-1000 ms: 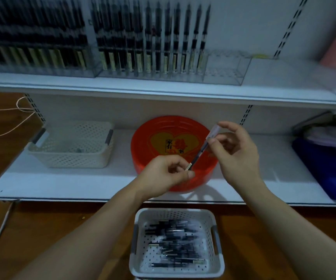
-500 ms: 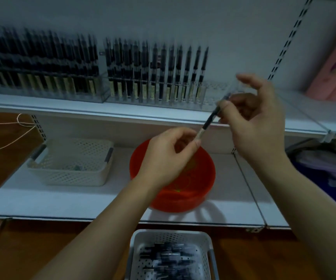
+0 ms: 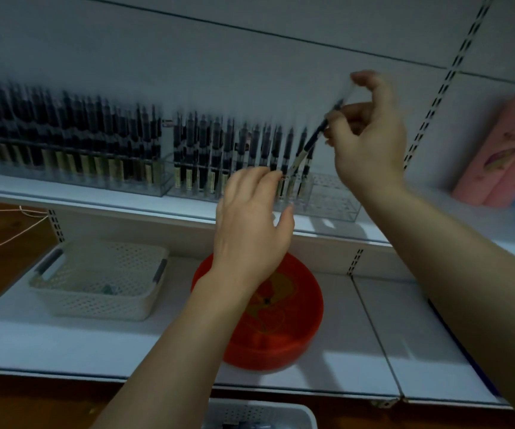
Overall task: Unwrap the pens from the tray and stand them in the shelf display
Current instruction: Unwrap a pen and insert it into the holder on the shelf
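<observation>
A black pen (image 3: 307, 147) slants in front of the clear shelf display (image 3: 333, 201), which holds several upright black pens. My right hand (image 3: 370, 140) pinches the pen's upper part, and a blurred clear wrapper (image 3: 347, 92) sticks up by its raised index finger. My left hand (image 3: 250, 224) is lifted to the pen's lower end, its curled fingertips at the tip and its thumb apart below. Whether it grips the pen is unclear. The white tray (image 3: 281, 408) of wrapped pens shows only its top edge at the bottom of the view.
A red bowl (image 3: 293, 323) sits on the lower shelf under my left wrist, with a white perforated basket (image 3: 101, 277) to its left. Pink packages (image 3: 506, 150) lean at the right of the upper shelf. A thin wire (image 3: 2, 239) lies at far left.
Both hands have risen with the pen from over the red bowl to the display on the upper shelf. My view tilted up, so the tray has slid almost out of sight.
</observation>
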`<state>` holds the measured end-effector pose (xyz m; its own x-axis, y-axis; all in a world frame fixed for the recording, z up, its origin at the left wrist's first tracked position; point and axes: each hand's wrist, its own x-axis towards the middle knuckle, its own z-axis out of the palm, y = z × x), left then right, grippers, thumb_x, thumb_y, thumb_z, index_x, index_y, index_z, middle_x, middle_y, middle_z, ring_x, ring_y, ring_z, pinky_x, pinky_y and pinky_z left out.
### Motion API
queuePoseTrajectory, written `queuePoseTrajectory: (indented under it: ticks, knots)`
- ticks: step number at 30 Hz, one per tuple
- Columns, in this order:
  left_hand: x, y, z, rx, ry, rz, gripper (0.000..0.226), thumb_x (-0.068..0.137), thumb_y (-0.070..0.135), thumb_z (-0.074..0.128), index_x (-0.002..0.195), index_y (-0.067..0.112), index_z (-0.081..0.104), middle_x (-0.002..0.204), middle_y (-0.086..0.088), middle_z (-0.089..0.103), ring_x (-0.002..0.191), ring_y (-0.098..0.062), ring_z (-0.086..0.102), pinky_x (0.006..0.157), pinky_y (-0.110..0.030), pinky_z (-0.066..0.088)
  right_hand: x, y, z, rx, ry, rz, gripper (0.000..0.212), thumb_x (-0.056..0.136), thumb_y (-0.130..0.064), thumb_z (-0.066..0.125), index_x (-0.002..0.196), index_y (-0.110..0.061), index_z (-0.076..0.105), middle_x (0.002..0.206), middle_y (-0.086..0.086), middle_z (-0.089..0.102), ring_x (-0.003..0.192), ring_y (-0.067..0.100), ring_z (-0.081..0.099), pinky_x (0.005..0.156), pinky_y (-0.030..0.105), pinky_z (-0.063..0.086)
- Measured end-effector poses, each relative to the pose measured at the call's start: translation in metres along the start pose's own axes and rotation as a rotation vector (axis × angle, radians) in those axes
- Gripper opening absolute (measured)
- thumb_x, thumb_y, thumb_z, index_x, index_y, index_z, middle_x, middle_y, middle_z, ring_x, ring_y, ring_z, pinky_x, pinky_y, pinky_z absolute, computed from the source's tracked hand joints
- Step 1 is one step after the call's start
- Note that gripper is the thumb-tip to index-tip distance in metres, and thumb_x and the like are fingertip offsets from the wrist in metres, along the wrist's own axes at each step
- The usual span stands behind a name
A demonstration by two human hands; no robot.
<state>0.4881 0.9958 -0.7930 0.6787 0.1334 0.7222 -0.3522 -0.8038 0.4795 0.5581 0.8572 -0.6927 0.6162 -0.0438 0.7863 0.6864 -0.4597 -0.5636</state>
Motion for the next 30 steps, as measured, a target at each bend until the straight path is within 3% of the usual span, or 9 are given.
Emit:
queuePoseTrajectory:
  ticks: [5, 9, 15, 18, 20, 22, 24, 27, 30]
  knots:
    - [-0.002, -0.002, 0.002, 0.064, -0.055, -0.006, 0.054, 0.092, 0.028, 0.062, 0.143, 0.014, 0.049, 0.148, -0.001, 0.045, 0.144, -0.020, 0.029, 0.116, -0.045, 0.031, 0.011, -0.003, -0.003, -0.111, -0.061, -0.035, 0.042, 0.094, -0.017, 0.059, 0.133, -0.027, 0.052, 0.086, -0.007, 0.066, 0.077, 0.004, 0.066, 0.077, 0.030, 0.057]
    - [0.000, -0.002, 0.003, 0.084, -0.036, -0.017, 0.054, 0.091, 0.027, 0.062, 0.142, 0.014, 0.050, 0.146, -0.001, 0.046, 0.142, -0.021, 0.031, 0.114, -0.045, 0.032, 0.007, 0.002, 0.001, -0.201, -0.243, -0.010, 0.040, 0.092, -0.017, 0.062, 0.129, -0.030, 0.053, 0.084, -0.005, 0.070, 0.077, 0.011, 0.067, 0.079, 0.042, 0.056]
    - [-0.002, -0.006, 0.004, 0.078, -0.035, 0.010, 0.054, 0.093, 0.026, 0.061, 0.144, 0.014, 0.049, 0.147, 0.001, 0.045, 0.143, -0.018, 0.029, 0.114, -0.041, 0.029, -0.007, 0.011, 0.008, -0.237, -0.283, -0.021, 0.042, 0.097, -0.018, 0.060, 0.135, -0.030, 0.050, 0.084, -0.007, 0.069, 0.077, 0.006, 0.064, 0.074, 0.030, 0.052]
    - [-0.002, -0.006, 0.004, -0.030, -0.015, -0.009, 0.051, 0.094, 0.025, 0.062, 0.143, 0.015, 0.050, 0.145, 0.002, 0.048, 0.142, -0.015, 0.030, 0.116, -0.025, 0.023, -0.012, 0.013, 0.009, -0.255, -0.312, -0.037, 0.051, 0.098, -0.017, 0.060, 0.144, -0.030, 0.045, 0.084, -0.011, 0.066, 0.077, 0.010, 0.063, 0.075, 0.028, 0.050]
    - [-0.004, -0.004, 0.002, -0.139, 0.018, -0.040, 0.046, 0.095, 0.024, 0.062, 0.140, 0.016, 0.053, 0.140, 0.005, 0.051, 0.137, -0.010, 0.035, 0.112, -0.011, 0.019, -0.017, 0.015, 0.006, -0.271, -0.313, -0.066, 0.056, 0.098, -0.016, 0.059, 0.149, -0.031, 0.041, 0.088, -0.012, 0.065, 0.078, 0.011, 0.063, 0.076, 0.028, 0.050]
    - [-0.008, -0.002, 0.000, -0.213, 0.042, -0.051, 0.041, 0.096, 0.024, 0.062, 0.136, 0.018, 0.056, 0.134, 0.007, 0.054, 0.130, -0.007, 0.042, 0.111, -0.020, 0.034, -0.025, 0.017, 0.002, -0.284, -0.311, -0.084, 0.062, 0.099, -0.017, 0.059, 0.153, -0.033, 0.034, 0.096, -0.011, 0.065, 0.076, 0.006, 0.063, 0.073, 0.026, 0.051]
    - [-0.013, 0.001, -0.002, -0.280, 0.056, -0.045, 0.034, 0.096, 0.022, 0.062, 0.130, 0.019, 0.059, 0.126, 0.010, 0.057, 0.119, -0.006, 0.052, 0.097, -0.029, 0.049, -0.033, 0.018, -0.001, -0.270, -0.266, -0.088, 0.064, 0.099, -0.020, 0.060, 0.154, -0.032, 0.031, 0.102, -0.009, 0.065, 0.079, 0.004, 0.063, 0.071, 0.023, 0.051]
    - [-0.024, 0.007, -0.005, -0.455, -0.001, -0.117, 0.023, 0.096, 0.021, 0.064, 0.119, 0.021, 0.063, 0.105, 0.013, 0.063, 0.094, -0.004, 0.060, 0.075, -0.019, 0.051, -0.056, 0.017, -0.009, -0.209, -0.125, -0.122, 0.056, 0.097, -0.022, 0.064, 0.147, -0.022, 0.040, 0.099, -0.011, 0.063, 0.084, 0.005, 0.061, 0.072, 0.024, 0.051]
    - [-0.044, 0.003, 0.001, -0.573, -0.124, -0.161, 0.013, 0.095, 0.025, 0.065, 0.109, 0.023, 0.065, 0.090, 0.011, 0.067, 0.082, -0.009, 0.065, 0.073, -0.030, 0.055, -0.096, 0.018, -0.017, -0.121, -0.046, -0.146, 0.041, 0.095, -0.017, 0.066, 0.132, -0.015, 0.052, 0.091, -0.016, 0.059, 0.080, 0.000, 0.059, 0.070, 0.016, 0.047]
